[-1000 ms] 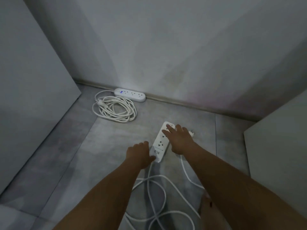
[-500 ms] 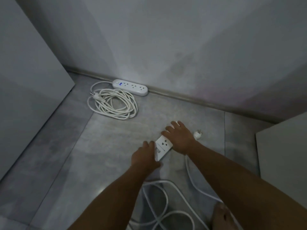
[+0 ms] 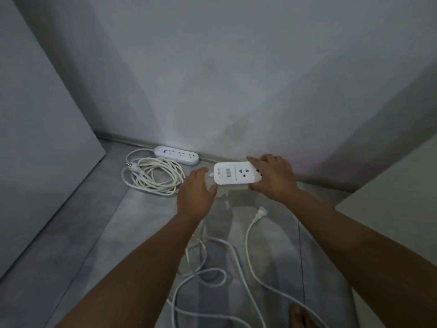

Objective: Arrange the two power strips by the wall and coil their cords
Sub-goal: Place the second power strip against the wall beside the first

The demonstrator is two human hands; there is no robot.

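Observation:
A white power strip point(image 3: 233, 175) is held above the grey floor, lying crosswise near the wall. My left hand point(image 3: 197, 194) grips its left end where the cord leaves, and my right hand point(image 3: 273, 177) covers its right end. Its cord point(image 3: 248, 252) trails loose over the floor towards me, with the plug point(image 3: 262, 211) lying just below the strip. A second white power strip point(image 3: 176, 155) with a blue light lies along the skirting at the left. Its cord point(image 3: 153, 175) sits coiled in front of it.
The wall point(image 3: 236, 79) runs across the back with a skirting board point(image 3: 319, 179). A large flat panel point(image 3: 35, 138) leans at the left and a pale cabinet edge point(image 3: 390, 197) stands at the right. A bare foot point(image 3: 300, 317) shows at the bottom.
Both hands lifted the near power strip off the floor, turned it crosswise and carried it towards the wall. Its cord trails behind.

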